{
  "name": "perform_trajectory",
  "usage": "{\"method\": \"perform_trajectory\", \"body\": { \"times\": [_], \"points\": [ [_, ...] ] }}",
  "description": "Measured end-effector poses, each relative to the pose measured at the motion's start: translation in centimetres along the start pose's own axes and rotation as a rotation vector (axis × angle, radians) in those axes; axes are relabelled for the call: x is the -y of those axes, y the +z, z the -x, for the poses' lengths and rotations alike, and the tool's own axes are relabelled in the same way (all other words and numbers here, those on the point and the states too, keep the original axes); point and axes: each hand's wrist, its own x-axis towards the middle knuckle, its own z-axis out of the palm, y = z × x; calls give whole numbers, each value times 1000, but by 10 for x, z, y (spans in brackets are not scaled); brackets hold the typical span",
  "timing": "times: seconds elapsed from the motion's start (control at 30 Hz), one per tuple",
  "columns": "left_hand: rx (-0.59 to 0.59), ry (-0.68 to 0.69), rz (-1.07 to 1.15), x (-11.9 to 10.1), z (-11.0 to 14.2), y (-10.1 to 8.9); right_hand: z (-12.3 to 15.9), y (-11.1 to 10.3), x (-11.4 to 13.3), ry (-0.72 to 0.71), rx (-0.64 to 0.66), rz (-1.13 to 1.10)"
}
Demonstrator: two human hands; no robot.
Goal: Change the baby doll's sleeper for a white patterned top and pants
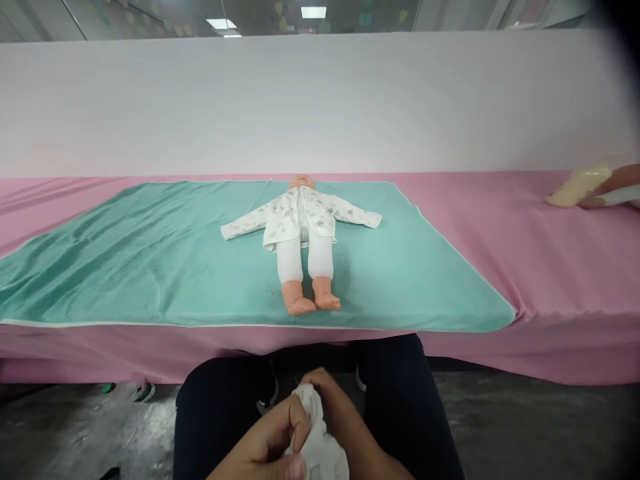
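Note:
Above my lap I hold a bunched white cloth (323, 447) with a small green mark near its lower end. My left hand (273, 433) grips its near side, thumb and curled fingers closed on it. At the far side, my right hand (333, 403) is closed round the upper end, its fingertips partly hidden by the cloth. Beyond my knees a baby doll (324, 293) lies on its back, feet toward me. The doll has a white patterned jacket (283, 217) on, its sleeves spread wide, and white legs with bare feet.
Beneath the doll is a teal blanket (410, 280) on a table with a pink cover (565, 267). A white partition (310, 100) rises behind it. At the far right another person's hand (623, 179) touches a pale yellowish object (580, 183). My knees are close to the table's front edge.

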Motion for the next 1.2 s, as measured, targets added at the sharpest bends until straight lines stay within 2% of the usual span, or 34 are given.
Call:
{"method": "perform_trajectory", "body": {
  "times": [0.1, 0.17, 0.27, 0.37, 0.47, 0.53, 0.63, 0.73, 0.83, 0.9, 1.03, 1.13, 1.2],
  "points": [
    [-9, 36, -152, 2, 2, -3, 6, 7, -8, 29, 83, 80],
    [-71, -1, -255, -1, 5, -4, 7, -1, -5, 5, 45, 199],
    [-233, -10, -254, -12, 13, -3, 1, -30, 8, 11, -179, 219],
    [-443, 73, -58, -27, 18, -5, -9, -67, 19, 49, -385, 179],
    [-673, 177, 73, -42, 21, -10, -13, -97, 22, 134, -433, 118],
    [-762, 216, 48, -48, 22, -13, -12, -108, 23, 199, -429, 57],
    [-828, 168, -200, -50, 22, -18, -6, -110, 32, 262, -393, -90],
    [-925, 129, -666, -47, 19, -26, -1, -104, 47, 348, -338, -353],
    [-940, 102, -1038, -46, 17, -35, 2, -102, 60, 418, -343, -551],
    [-933, 82, -1144, -46, 17, -40, 3, -105, 65, 420, -394, -598],
    [-934, 78, -1158, -44, 16, -44, 4, -110, 67, 349, -449, -566],
    [-902, 125, -1184, -40, 9, -41, 4, -105, 65, 294, -360, -523],
    [-884, 255, -1205, -33, 2, -34, 3, -98, 65, 258, -282, -501]
  ]
}}
